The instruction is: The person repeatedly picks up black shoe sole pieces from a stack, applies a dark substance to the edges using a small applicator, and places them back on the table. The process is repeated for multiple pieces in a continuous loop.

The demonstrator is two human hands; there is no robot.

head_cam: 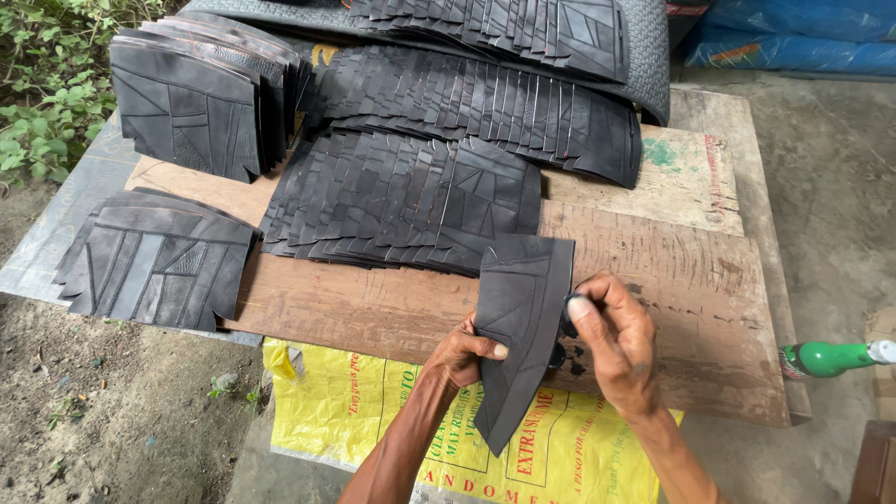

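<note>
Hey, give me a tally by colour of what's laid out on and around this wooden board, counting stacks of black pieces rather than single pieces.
Black, stacks of cut rubber pieces: 5, for example and
Black, single rubber piece in the left hand, right hand at its edge: 1
Yellow sack: 1
Green bottle: 1
Total: 8

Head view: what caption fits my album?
Left hand holds a black patchwork piece; right hand presses its edge.
</note>
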